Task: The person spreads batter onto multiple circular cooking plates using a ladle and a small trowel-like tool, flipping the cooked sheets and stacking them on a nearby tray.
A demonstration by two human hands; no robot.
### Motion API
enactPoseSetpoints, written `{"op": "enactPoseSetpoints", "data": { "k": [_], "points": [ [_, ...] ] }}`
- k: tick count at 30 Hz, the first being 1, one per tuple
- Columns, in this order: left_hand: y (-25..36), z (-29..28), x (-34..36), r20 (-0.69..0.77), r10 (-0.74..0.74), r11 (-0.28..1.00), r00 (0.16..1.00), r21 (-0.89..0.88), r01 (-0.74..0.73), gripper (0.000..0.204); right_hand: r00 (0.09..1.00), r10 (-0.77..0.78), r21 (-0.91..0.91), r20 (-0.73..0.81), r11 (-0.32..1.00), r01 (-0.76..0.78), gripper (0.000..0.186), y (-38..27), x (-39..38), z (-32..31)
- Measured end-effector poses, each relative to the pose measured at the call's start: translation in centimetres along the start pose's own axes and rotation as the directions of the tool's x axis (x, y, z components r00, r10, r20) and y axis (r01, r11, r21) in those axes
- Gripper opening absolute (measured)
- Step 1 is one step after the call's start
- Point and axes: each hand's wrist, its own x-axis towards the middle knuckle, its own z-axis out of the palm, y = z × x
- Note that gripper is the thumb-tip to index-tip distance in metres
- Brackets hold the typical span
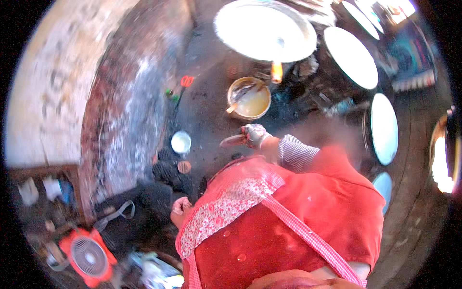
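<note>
My right hand [255, 135], in a patterned glove and below a striped cuff, is closed on a flat, greyish-brown blade-like tool [233, 140]. The tool points left, and motion blur hides its exact kind. Just beyond that hand stands a round bucket [266, 108] of cloudy yellowish liquid, with a light-handled utensil [233, 108] leaning in it. Low on the left, beside my apron [214, 208], my left hand [180, 206] has its fingers curled; whatever they may hold is hidden.
A large white round pan [240, 26] with an orange-handled utensil [276, 72] lies at the far side. Several white discs [351, 58] line the right. A small white bowl [181, 142] sits left, near a pale-stained wall [139, 106]. An orange fan [89, 257] stands lower left.
</note>
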Motion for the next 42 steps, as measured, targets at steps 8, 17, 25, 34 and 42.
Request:
{"op": "enactPoseSetpoints", "data": {
  "k": [8,17,25,34,42],
  "points": [
    [5.5,8.6,10.5,0.620,0.101,0.950,0.778,0.172,-0.260,0.011,0.720,0.694,-0.011,-0.014,0.719,-0.694,0.021,-0.3,-15.2,-8.7],
    [16.6,27.0,12.8,0.985,0.124,0.875,0.116,-0.054,-0.481,0.021,0.141,0.929,0.472,-0.342,0.299,-0.829,0.015,-3.9,-32.1,-5.4],
    [15.3,35.6,-0.8,0.731,-0.634,0.760,-0.252,0.530,-0.375,0.031,-0.103,0.588,0.437,-0.802,0.461,-0.772,0.011,-9.0,-34.3,-2.6],
    [15.2,35.4,-16.1,0.805,-0.499,0.864,-0.321,0.438,-0.247,0.033,0.197,0.506,0.270,-0.840,0.704,-0.657,0.017,-2.8,-32.9,-11.4],
    [23.8,36.8,0.6,0.450,0.876,0.173,0.173,0.042,-0.984,0.022,-0.095,0.755,0.663,-0.649,0.499,-0.558,0.027,-4.0,-44.8,-4.3]
  ]
}}
